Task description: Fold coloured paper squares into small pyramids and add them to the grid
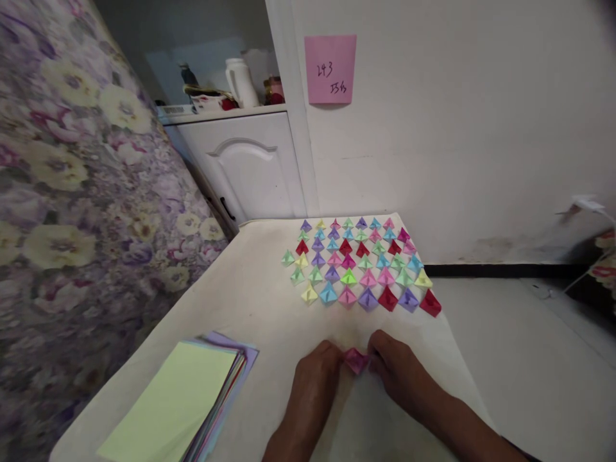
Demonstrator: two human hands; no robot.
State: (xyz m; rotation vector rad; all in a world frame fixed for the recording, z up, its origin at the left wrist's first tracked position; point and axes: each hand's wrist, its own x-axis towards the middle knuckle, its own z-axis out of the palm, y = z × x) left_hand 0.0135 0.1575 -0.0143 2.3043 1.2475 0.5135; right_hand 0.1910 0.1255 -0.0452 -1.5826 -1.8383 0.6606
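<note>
Between my two hands, just above or on the cream table point(269, 321), is a small magenta folded paper boat point(356, 361). My left hand point(318, 374) pinches its left tip with closed fingers. On the other side, my right hand point(395, 362) grips the right tip, fingers also closed. Beyond the hands stand rows of small folded paper boats in many colours, among them a purple boat point(368, 299) and a dark red boat point(430, 303). To the left lies a stack of coloured paper point(178, 391) with a pale yellow-green sheet on top.
A floral curtain point(96, 224) hangs along the left. Behind the table are a white cabinet point(250, 167) and a wall with a pink note point(330, 69). A white jug point(242, 83) stands on the cabinet shelf. Grey floor point(520, 346) lies past the table's right edge.
</note>
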